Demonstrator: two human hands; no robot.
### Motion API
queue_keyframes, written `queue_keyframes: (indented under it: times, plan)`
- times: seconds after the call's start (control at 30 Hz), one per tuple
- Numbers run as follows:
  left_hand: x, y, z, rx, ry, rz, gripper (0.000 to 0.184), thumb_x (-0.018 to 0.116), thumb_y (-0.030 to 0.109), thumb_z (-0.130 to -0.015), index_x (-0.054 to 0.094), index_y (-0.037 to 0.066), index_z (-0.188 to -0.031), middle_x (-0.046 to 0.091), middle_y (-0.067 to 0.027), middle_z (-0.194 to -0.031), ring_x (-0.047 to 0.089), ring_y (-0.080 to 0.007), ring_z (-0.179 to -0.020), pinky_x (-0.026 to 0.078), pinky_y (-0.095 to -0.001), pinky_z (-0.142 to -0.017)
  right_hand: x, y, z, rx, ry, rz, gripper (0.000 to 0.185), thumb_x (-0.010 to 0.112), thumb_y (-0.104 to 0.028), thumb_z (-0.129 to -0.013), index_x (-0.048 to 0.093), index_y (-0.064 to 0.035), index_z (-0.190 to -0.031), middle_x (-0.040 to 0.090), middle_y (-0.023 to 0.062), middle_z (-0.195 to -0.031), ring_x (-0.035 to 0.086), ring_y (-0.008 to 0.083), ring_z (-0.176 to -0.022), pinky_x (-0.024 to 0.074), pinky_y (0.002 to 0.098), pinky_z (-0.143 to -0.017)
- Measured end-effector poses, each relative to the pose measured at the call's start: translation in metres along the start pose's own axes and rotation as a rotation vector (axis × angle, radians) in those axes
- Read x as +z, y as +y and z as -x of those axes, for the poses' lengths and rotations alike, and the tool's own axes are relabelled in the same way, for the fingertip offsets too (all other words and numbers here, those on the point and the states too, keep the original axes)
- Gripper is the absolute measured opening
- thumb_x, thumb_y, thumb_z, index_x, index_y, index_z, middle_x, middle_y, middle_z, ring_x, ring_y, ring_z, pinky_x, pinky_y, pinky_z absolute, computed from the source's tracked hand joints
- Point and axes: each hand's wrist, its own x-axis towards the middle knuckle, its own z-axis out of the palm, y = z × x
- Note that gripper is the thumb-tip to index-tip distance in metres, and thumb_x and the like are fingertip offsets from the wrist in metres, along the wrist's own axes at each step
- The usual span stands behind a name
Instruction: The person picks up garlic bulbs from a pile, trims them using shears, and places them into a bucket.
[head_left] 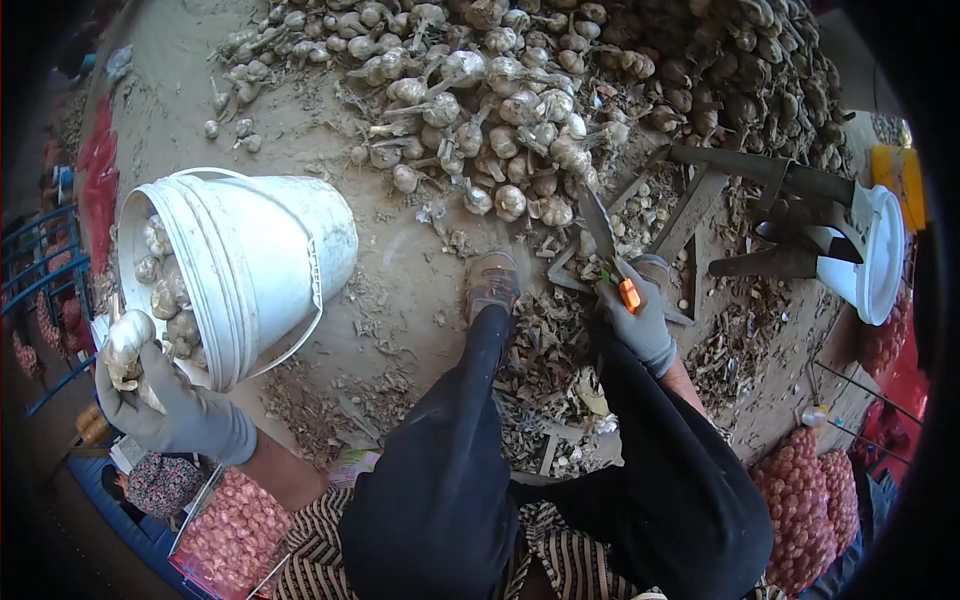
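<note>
At the left, my left hand [175,405], in a grey glove, holds a garlic bulb [128,345] by the mouth of a white bucket [265,250]. The bucket lies tipped on its side with several garlic bulbs [170,295] inside it. My right hand [640,322], also gloved, is closed round the orange handle of shears [603,235] above my right knee. Their blades point up toward a large heap of garlic [510,120] with stems. Part of the right fingers is hidden behind the handle.
A metal frame [690,215] and a second white bucket [875,255] stand at the right. Dry peelings [540,370] litter the ground around my feet. Net sacks of garlic lie at the lower left [232,535] and lower right [805,510]. A person [160,485] is at the lower left.
</note>
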Motion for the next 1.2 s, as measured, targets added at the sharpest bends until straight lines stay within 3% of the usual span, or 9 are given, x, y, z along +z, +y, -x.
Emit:
queue_keyframes:
  times: [0.03,0.1,0.27,0.37,0.53,0.8,0.97,1.1,1.2]
  plan:
    - [0.004,-0.005,-0.002,-0.326,0.179,0.226,0.04,0.071,0.002,-0.089,0.057,-0.006,-0.125,0.06,-0.0213,-0.122,0.061,-0.0281,-0.115,0.054,-0.0386,-0.095,0.0,-0.003,0.0,0.014,-0.007,-0.005,0.045,0.067,-0.011,-0.093,0.056,0.0008,-0.135,0.063,0.0038,-0.084,0.053,0.0078,-0.079,0.0473,0.0264,-0.075]
    - [-0.003,-0.026,-0.012,-0.051,-0.221,-0.495,0.041,0.07,0.006,-0.087,0.06,-0.003,-0.126,0.058,-0.0148,-0.127,0.054,-0.0306,-0.123,0.043,-0.0435,-0.106,0.0,-0.007,-0.001,0.046,-0.033,-0.029,0.044,0.067,-0.011,-0.093,0.056,0.0013,-0.134,0.063,0.0041,-0.084,0.053,0.0077,-0.081,0.0472,0.0262,-0.076]
    - [0.07,0.053,-0.01,0.095,-0.078,-0.085,0.042,0.07,0.001,-0.083,0.063,0.002,-0.124,0.058,-0.0166,-0.129,0.055,-0.032,-0.122,0.044,-0.0434,-0.105,0.0,-0.002,0.0,0.023,-0.01,-0.027,0.043,0.067,-0.01,-0.093,0.057,0.0018,-0.133,0.065,0.0059,-0.088,0.054,0.0079,-0.085,0.0475,0.0259,-0.08]
    - [0.187,0.088,-0.015,0.223,-0.337,0.314,0.041,0.064,-0.003,-0.082,0.064,0.006,-0.122,0.064,-0.0124,-0.123,0.061,-0.0299,-0.114,0.048,-0.0401,-0.099,-0.003,0.0,0.0,0.024,0.001,-0.022,0.044,0.067,-0.01,-0.093,0.056,0.002,-0.133,0.067,0.0072,-0.089,0.054,0.008,-0.084,0.0478,0.0265,-0.08]
    - [0.39,0.098,0.004,0.384,-0.959,0.082,0.047,0.057,0.009,-0.086,0.057,0.015,-0.132,0.059,-0.0104,-0.131,0.057,-0.0316,-0.122,0.047,-0.0439,-0.104,-0.007,0.0,0.004,0.044,0.051,0.01,0.044,0.068,-0.01,-0.092,0.056,0.0023,-0.133,0.063,0.0069,-0.082,0.052,0.0089,-0.076,0.0471,0.0266,-0.073]
    - [0.379,0.098,0.008,0.34,-1.286,0.022,0.044,0.066,0.017,-0.081,0.059,0.015,-0.124,0.054,-0.0198,-0.131,0.055,-0.0373,-0.125,0.048,-0.0504,-0.1,-0.009,0.0,0.006,0.021,0.052,0.029,0.046,0.069,-0.011,-0.091,0.055,0.0044,-0.133,0.066,0.0111,-0.089,0.056,0.0117,-0.082,0.0483,0.0283,-0.079]
    - [0.338,0.088,0.041,0.032,-0.954,0.395,0.043,0.074,0.017,-0.071,0.056,0.008,-0.109,0.06,-0.0176,-0.117,0.058,-0.0387,-0.115,0.05,-0.0486,-0.094,-0.011,-0.002,0.009,0.014,0.024,0.056,0.047,0.069,-0.013,-0.091,0.055,0.0052,-0.133,0.07,0.0166,-0.098,0.063,0.0144,-0.091,0.0497,0.0313,-0.085]
    - [0.265,0.116,0.066,-0.93,-0.683,1.343,0.047,0.068,-0.004,-0.086,0.049,-0.006,-0.129,0.061,-0.0121,-0.112,0.063,-0.016,-0.099,0.058,-0.0307,-0.084,-0.009,-0.013,0.007,-0.007,-0.044,0.107,0.048,0.068,-0.016,-0.093,0.055,-0.0002,-0.136,0.071,0.021,-0.102,0.068,0.0185,-0.099,0.0513,0.0347,-0.085]
    - [0.232,0.146,0.099,-1.159,-0.568,1.616,0.053,0.066,-0.007,-0.087,0.045,-0.006,-0.136,0.061,-0.0129,-0.116,0.064,-0.0169,-0.1,0.058,-0.0309,-0.087,-0.006,-0.016,-0.001,0.008,-0.197,0.137,0.052,0.067,-0.02,-0.094,0.052,-0.0034,-0.14,0.07,0.0231,-0.106,0.071,0.0328,-0.097,0.0527,0.0376,-0.083]
